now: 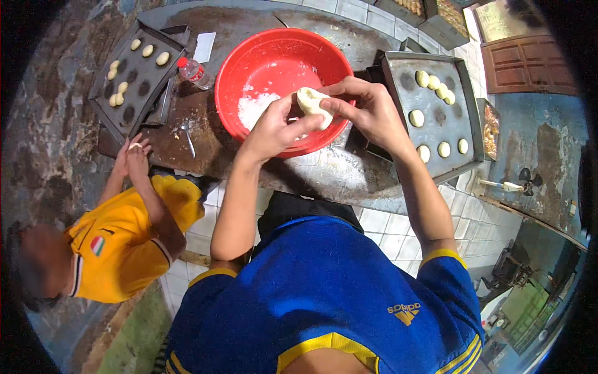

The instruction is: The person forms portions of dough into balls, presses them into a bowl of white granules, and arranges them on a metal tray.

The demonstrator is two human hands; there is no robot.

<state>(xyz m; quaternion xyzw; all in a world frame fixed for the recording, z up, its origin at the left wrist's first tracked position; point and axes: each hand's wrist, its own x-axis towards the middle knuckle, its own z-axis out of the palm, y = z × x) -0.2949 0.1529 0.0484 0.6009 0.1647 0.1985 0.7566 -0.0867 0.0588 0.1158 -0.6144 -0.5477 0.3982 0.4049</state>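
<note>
A piece of pale dough [314, 109], pressed into a hollow cup, is held up over a red plastic basin [222, 103]. My left hand [277, 129] grips it from the left and below. The thumb and fingers of my right hand [369, 113] pinch its rim from the right. Inside the basin lies a white crumbly mass [254, 110], partly hidden by my left hand. Whether the dough cup contains anything is too small to tell.
Right of the basin, a metal tray [443, 132] bears several dough balls; another tray [144, 70] with dough balls stands left. Between lie a red-capped bottle [198, 76], white paper [204, 47] and a spoon [189, 139]. A yellow-shirted co-worker's hands [136, 157] hold dough at left.
</note>
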